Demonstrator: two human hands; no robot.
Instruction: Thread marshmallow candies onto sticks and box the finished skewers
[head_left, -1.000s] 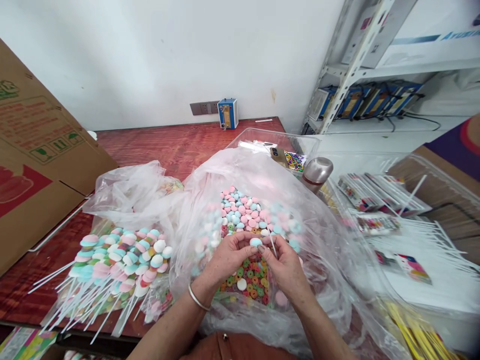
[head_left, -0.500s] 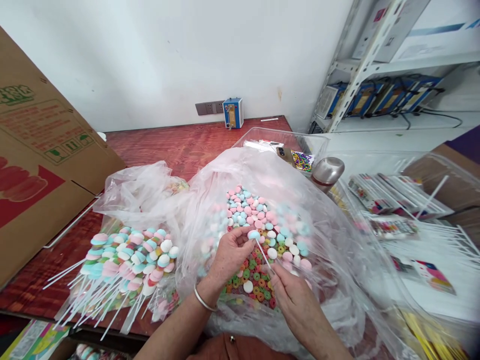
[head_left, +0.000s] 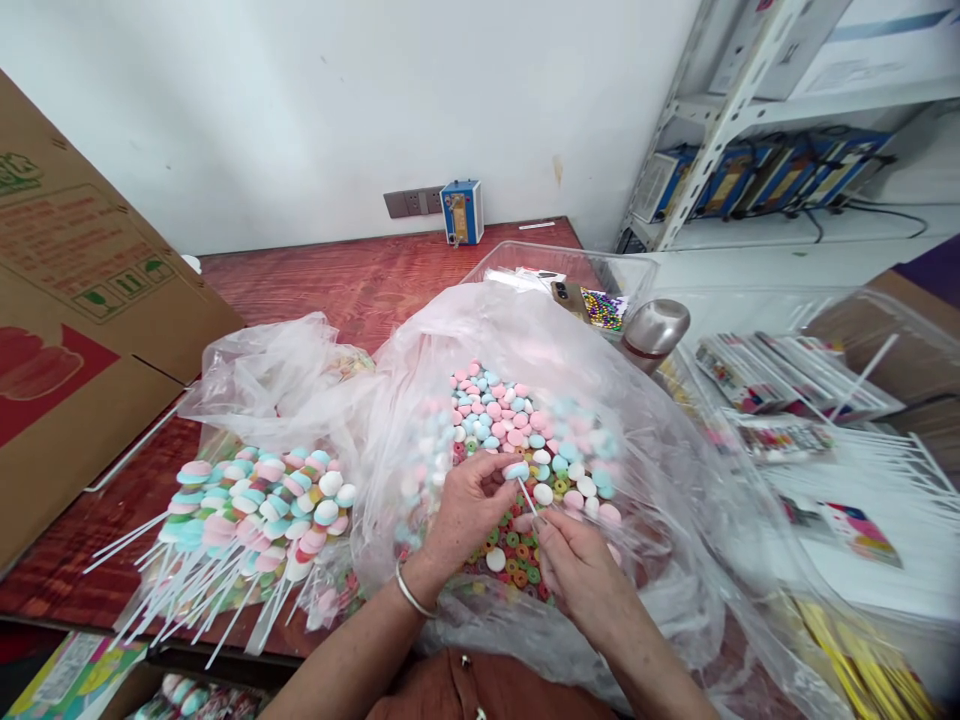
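My left hand (head_left: 466,508) pinches a blue, white and pink marshmallow (head_left: 516,470) between thumb and fingers. A thin white stick (head_left: 527,496) meets its underside, and the fingers of my right hand (head_left: 581,565) are closed on the stick's lower part. How deep the tip sits cannot be seen. Below both hands, an opened clear plastic bag (head_left: 420,350) holds loose pink, blue and white marshmallows (head_left: 499,408) and colourful gummy rings (head_left: 517,575). To the left lies a pile of candy skewers (head_left: 259,505), their white sticks pointing toward me.
A cardboard box (head_left: 90,270) stands at the left on the red wooden table (head_left: 300,285). Behind the bag are a clear tray (head_left: 517,255), a phone (head_left: 570,298) and a metal cup (head_left: 657,330). More white sticks (head_left: 885,475) and card packs lie at the right, below a shelf (head_left: 750,235).
My right hand has moved up the stick, closer to the marshmallow, so less of the stick shows between my hands. The marshmallow has shifted slightly right. The view has tilted a little.
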